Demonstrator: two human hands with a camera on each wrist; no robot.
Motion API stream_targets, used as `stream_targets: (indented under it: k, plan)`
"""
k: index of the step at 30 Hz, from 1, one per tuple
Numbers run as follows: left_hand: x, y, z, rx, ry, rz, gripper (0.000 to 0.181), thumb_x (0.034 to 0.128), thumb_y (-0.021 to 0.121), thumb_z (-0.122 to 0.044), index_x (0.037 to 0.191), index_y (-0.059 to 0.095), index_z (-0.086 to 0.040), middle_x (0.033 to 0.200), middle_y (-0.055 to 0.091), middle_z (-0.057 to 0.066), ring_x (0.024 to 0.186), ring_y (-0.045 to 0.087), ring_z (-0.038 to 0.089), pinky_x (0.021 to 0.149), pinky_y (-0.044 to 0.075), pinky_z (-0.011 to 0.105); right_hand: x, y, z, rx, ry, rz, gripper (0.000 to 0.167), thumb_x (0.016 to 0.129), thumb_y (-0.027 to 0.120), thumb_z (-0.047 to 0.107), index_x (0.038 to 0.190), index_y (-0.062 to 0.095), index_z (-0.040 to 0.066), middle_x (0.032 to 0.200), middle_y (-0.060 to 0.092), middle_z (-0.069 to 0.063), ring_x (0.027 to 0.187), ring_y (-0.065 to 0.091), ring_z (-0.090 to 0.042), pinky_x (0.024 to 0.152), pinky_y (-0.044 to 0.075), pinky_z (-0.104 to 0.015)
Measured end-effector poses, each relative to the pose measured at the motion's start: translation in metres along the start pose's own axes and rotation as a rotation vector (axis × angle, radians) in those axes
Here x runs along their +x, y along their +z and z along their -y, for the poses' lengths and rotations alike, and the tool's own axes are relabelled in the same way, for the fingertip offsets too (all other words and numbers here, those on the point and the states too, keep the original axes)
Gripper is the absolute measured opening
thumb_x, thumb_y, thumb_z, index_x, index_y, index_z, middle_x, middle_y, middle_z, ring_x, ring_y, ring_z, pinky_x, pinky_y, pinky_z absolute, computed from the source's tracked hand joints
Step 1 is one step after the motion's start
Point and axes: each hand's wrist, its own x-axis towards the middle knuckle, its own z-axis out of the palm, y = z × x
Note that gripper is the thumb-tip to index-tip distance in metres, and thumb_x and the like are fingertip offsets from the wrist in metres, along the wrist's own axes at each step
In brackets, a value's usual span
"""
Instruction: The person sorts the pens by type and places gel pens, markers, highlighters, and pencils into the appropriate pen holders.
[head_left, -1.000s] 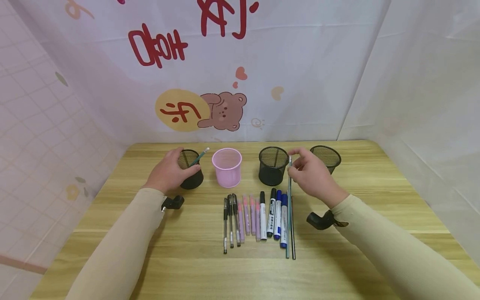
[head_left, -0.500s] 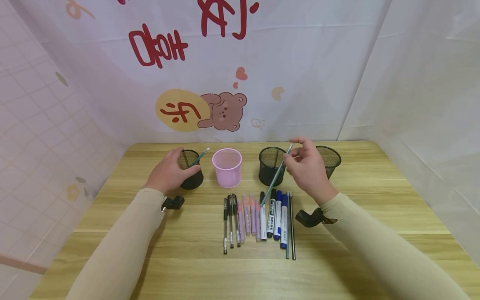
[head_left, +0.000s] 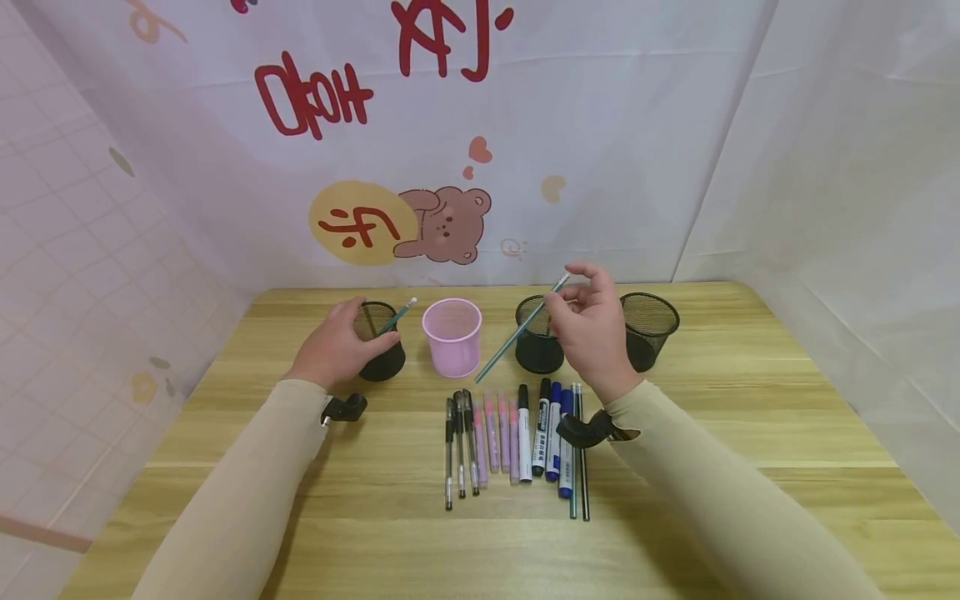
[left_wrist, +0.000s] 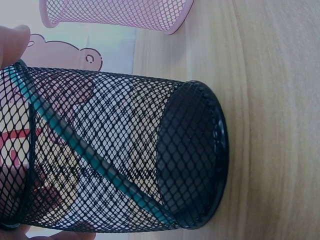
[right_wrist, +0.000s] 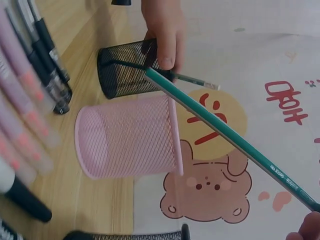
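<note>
My left hand [head_left: 330,346] grips the leftmost black mesh pen cup [head_left: 384,364], thumb and fingers around its rim. One green pencil [head_left: 401,313] leans inside it, eraser end up; the left wrist view shows this pencil [left_wrist: 85,147] slanting through the mesh. My right hand [head_left: 596,333] pinches another green pencil [head_left: 513,337] near its eraser end, in front of the third cup. That pencil slants down and left, its low end near the pink mesh cup [head_left: 455,358]. In the right wrist view the held pencil [right_wrist: 215,122] crosses in front of the pink cup [right_wrist: 130,137].
Two more black mesh cups stand to the right, one partly behind my right hand [head_left: 536,354], one at the far right [head_left: 651,325]. In front lie black gel pens [head_left: 461,454], pink highlighters [head_left: 491,433], black and blue markers [head_left: 553,442] and two pencils [head_left: 574,492].
My right hand has lifted the green pencil from the right end of the row and moved left with it, tilting it. My left hand has stayed on the cup.
</note>
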Motion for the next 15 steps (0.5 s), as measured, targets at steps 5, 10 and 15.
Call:
stream_targets:
  k: [5,10,15]
  plan:
    - [0.001,0.001,0.001,0.001,0.005,-0.003,0.12,0.0842,0.052,-0.09,0.166,0.026,-0.007,0.17,0.03,0.022,0.152,0.037,0.048,0.117,0.038,0.07,0.001,0.012,-0.002,0.08,-0.013,-0.065,0.041,0.099,0.062,-0.002,0.136,0.047,0.009,0.084,0.061,0.003,0.055,0.049,-0.009,0.057,0.047,-0.024]
    - [0.0,0.001,0.001,-0.003,0.008,-0.011,0.116,0.0863,0.055,-0.086,0.165,0.027,-0.006,0.17,0.03,0.022,0.15,0.039,0.049,0.116,0.039,0.07,0.003,0.021,-0.006,0.129,-0.049,-0.129,0.037,0.098,0.063,-0.003,0.129,0.051,0.014,0.083,0.062,0.004,0.052,0.048,-0.008,0.053,0.043,-0.022]
    - [0.0,0.002,0.001,-0.008,0.013,-0.022,0.111,0.0889,0.058,-0.081,0.165,0.028,-0.006,0.169,0.031,0.022,0.148,0.043,0.049,0.114,0.041,0.069,0.005,0.029,-0.01,0.186,-0.073,-0.168,0.036,0.098,0.062,-0.004,0.125,0.05,0.017,0.083,0.061,0.004,0.053,0.048,-0.008,0.053,0.042,-0.022]
